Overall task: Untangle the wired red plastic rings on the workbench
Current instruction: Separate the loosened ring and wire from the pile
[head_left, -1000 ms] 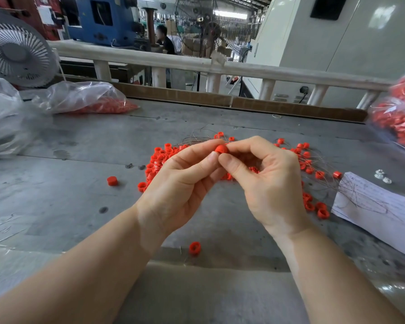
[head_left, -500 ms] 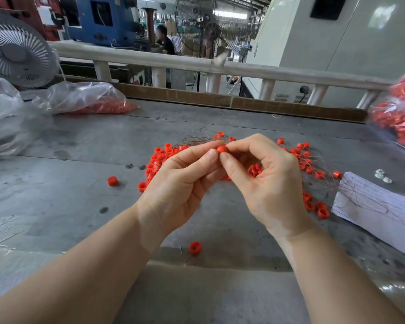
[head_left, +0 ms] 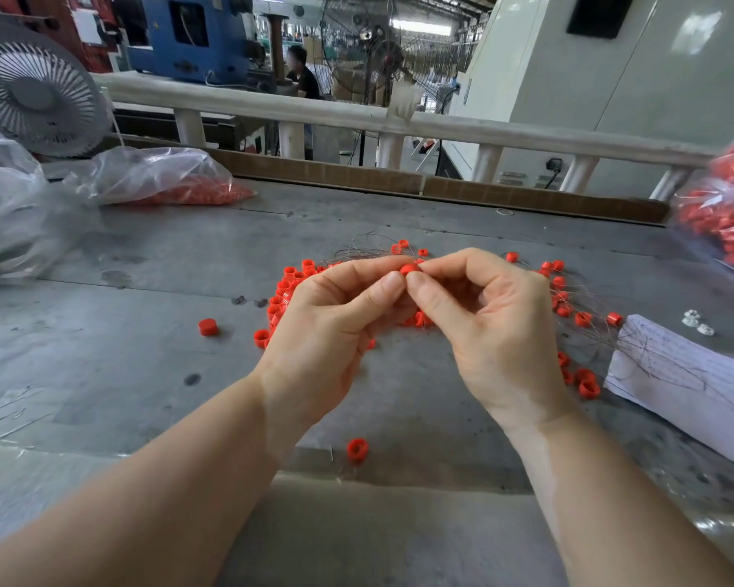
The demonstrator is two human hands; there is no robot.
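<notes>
Between both hands (head_left: 407, 319), small glossy red ring (head_left: 408, 269).

The left hand (head_left: 331, 328) and right hand (head_left: 490, 328) are pinching one red ring (head_left: 408, 269) together above the wired rings (head_left: 289, 290) lying on the workbench (head_left: 145, 366).

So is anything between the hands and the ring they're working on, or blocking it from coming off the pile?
Nothing lies between them: the left hand and right hand both pinch the red ring directly. Thin wires run from beside it back into the ring pile; whether one still holds it cannot be told.
</notes>
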